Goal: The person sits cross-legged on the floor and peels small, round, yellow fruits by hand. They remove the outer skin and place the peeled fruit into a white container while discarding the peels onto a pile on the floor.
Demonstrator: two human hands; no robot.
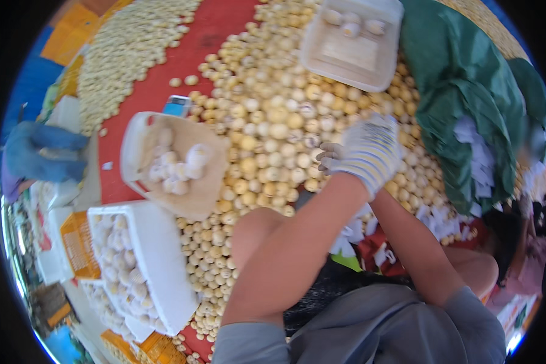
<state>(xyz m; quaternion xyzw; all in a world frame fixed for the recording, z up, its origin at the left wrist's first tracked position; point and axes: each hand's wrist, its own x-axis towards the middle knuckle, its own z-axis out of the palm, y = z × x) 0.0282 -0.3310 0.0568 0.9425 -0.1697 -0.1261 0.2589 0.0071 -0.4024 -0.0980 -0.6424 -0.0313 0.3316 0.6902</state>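
Observation:
My left hand [374, 141], in a white knit glove with blue and yellow stripes, is over a heap of pale-yellow round fruits [273, 118]. It crosses in front of my right hand [329, 157], which is mostly hidden; only a few fingers appear to show at the glove's left side. Blur and overlap conceal whether either hand holds a fruit. Beyond the hands, a translucent plastic tub [314, 68] contains several whitish wrapped fruits [350, 28]. To the left, a paper-lined plastic basket [132, 150] has more of them in it.
A white foam box [168, 268] of whitish fruits stands lower left beside orange crates [79, 245]. Green cloth [464, 68] with white paper slips [475, 154] lies at right. A blue box [176, 106] rests on red matting [141, 98]. People [45, 152] are at both sides.

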